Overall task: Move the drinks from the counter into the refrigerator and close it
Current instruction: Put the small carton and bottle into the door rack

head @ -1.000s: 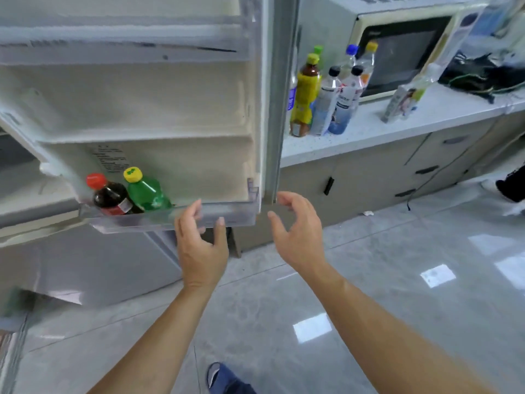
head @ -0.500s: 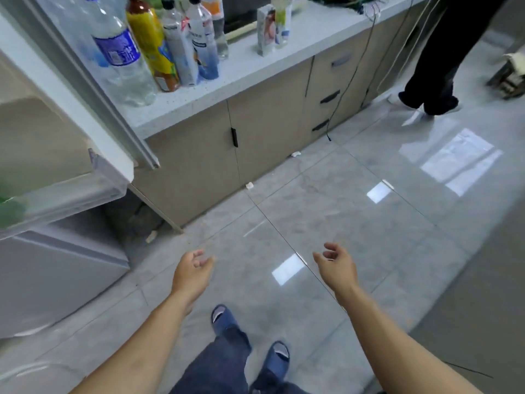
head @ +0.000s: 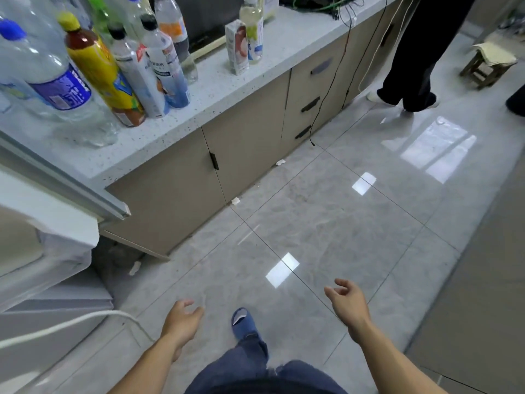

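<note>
Several drinks stand on the speckled white counter (head: 216,89) at the upper left: a large water bottle with a blue label (head: 54,81), a yellow-labelled tea bottle (head: 105,72), two white-labelled bottles with black caps (head: 147,72), and further right a small carton (head: 237,49). The open refrigerator door (head: 56,245) fills the left edge. My left hand (head: 181,322) and my right hand (head: 348,305) hang low over the floor, both empty with fingers apart, well below the counter.
Beige cabinets with black handles (head: 309,105) run under the counter, and cables (head: 341,66) dangle over its front. Another person's dark trouser legs (head: 420,52) stand at the upper right by a small wooden stool (head: 488,64). A white cord (head: 71,325) crosses the lower left.
The view has swung from the refrigerator door shelf, with its two bottles, right towards the counter. Both hands dropped from the shelf to hang low over the floor.
</note>
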Demonstrator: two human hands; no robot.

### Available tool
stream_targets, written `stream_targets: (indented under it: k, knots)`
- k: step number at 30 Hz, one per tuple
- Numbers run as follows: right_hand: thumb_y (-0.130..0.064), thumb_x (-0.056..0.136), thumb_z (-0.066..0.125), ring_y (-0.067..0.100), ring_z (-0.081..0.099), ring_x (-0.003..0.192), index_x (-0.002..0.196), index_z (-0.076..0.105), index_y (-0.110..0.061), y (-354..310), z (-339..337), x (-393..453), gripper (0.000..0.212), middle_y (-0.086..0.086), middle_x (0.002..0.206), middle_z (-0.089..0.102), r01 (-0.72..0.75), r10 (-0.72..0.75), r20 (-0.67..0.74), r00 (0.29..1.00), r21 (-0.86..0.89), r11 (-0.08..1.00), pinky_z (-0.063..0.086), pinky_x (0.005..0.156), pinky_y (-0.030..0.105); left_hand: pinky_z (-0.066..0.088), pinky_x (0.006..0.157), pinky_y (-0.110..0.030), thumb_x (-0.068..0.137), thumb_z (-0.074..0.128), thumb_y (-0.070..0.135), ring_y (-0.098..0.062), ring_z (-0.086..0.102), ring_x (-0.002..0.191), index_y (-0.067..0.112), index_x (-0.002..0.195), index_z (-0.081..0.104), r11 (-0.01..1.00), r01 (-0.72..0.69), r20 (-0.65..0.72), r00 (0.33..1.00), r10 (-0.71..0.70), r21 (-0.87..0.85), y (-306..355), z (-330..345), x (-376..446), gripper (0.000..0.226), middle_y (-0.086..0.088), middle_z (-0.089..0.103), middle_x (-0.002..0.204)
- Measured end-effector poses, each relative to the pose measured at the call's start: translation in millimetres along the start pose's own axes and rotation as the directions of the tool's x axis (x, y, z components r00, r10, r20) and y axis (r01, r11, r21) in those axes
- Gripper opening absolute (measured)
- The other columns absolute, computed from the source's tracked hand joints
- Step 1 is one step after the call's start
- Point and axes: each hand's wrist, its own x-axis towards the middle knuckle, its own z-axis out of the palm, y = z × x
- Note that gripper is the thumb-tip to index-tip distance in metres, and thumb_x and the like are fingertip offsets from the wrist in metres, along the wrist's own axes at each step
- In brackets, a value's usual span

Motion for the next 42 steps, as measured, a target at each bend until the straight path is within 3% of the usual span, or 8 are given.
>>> stream_targets:
  k: [5,19,23,28,34,38,40,42]
  knots:
    - [-0.029,0.09,0.07,0.018,0.064,0.09,0.128,0.056,-0.019,-86.7,19.5,33.5,0.041,0.005,0.102,0.065,0.083,-0.083,0.011,0.996,0.023,0.996,0.047,0.069,0.027,0.052,0.097,-0.047,0.094,0.063,0.028,-0.027,0.062,0.107,0.026,0.123,0.052,0.977,-0.168,0.042,0.984,0.175,-0.129,108.1,-18.0,19.5,0.031,-0.011,0.062,0.121]
    - [-0.022,0.092,0.068,0.01,0.061,0.076,0.126,0.058,-0.018,-346.7,53.3,187.0,0.035,0.001,0.098,0.063,0.348,-0.353,0.17,0.92,0.055,0.936,0.046,0.064,0.021,0.055,0.094,-0.043,0.094,0.064,0.03,-0.015,0.064,0.104,0.029,0.127,0.052,0.871,-0.361,-0.111,0.933,0.344,-0.333,401.3,-19.7,73.8,0.035,0.006,0.066,0.111]
    - [-0.026,0.09,0.07,0.005,0.063,0.082,0.126,0.058,-0.02,-437.1,51.0,232.9,0.038,-0.005,0.097,0.064,0.448,-0.447,0.233,0.864,0.051,0.893,0.048,0.07,0.021,0.054,0.096,-0.044,0.092,0.067,0.033,-0.01,0.063,0.102,0.026,0.133,0.052,0.849,-0.404,-0.214,0.912,0.349,-0.341,497.1,-20.2,93.4,0.044,0.008,0.065,0.115]
    - [-0.038,0.085,0.075,0.0,0.056,0.101,0.128,0.054,-0.03,-546.5,62.2,278.5,0.049,-0.017,0.109,0.057,0.647,-0.644,0.215,0.734,0.063,0.76,0.047,0.084,0.019,0.049,0.087,-0.029,0.088,0.072,0.038,-0.007,0.056,0.106,0.029,0.139,0.047,0.824,-0.494,-0.358,0.849,0.389,-0.276,594.9,-21.9,119.7,0.057,0.006,0.057,0.132]
    - [-0.044,0.078,0.08,0.007,0.053,0.115,0.141,0.039,-0.032,-640.6,90.6,314.6,0.076,-0.01,0.133,0.052,0.724,-0.727,0.21,0.654,0.106,0.682,0.047,0.092,0.025,0.047,0.104,-0.038,0.085,0.075,0.041,-0.013,0.049,0.126,0.031,0.144,0.04,0.811,-0.516,-0.426,0.822,0.377,-0.276,659.0,-20.9,153.2,0.069,0.004,0.048,0.145]
    - [-0.035,0.079,0.081,-0.005,0.053,0.111,0.136,0.042,-0.032,-662.9,113.1,330.2,0.069,-0.015,0.129,0.054,0.766,-0.754,0.277,0.596,0.087,0.637,0.042,0.089,0.012,0.043,0.096,-0.03,0.084,0.077,0.04,-0.019,0.049,0.129,0.028,0.142,0.042,0.819,-0.505,-0.439,0.823,0.362,-0.271,671.9,-16.6,173.1,0.069,0.0,0.048,0.146]
    - [-0.029,0.078,0.082,-0.016,0.053,0.101,0.126,0.044,-0.035,-667.8,122.6,336.7,0.062,-0.02,0.116,0.055,0.787,-0.761,0.324,0.563,0.072,0.613,0.041,0.075,0.004,0.045,0.092,-0.031,0.082,0.079,0.04,-0.022,0.053,0.125,0.029,0.128,0.05,0.82,-0.505,-0.423,0.827,0.37,-0.269,673.7,-13.8,181.9,0.055,0.0,0.054,0.135]
    - [-0.029,0.075,0.084,-0.006,0.058,0.098,0.12,0.042,-0.037,-671.3,128.9,342.6,0.062,-0.017,0.112,0.056,0.794,-0.759,0.348,0.551,0.064,0.605,0.043,0.076,0.01,0.048,0.086,-0.031,0.08,0.081,0.039,-0.023,0.058,0.114,0.034,0.103,0.051,0.822,-0.506,-0.422,0.826,0.374,-0.262,673.6,-12.2,188.6,0.038,0.002,0.059,0.117]
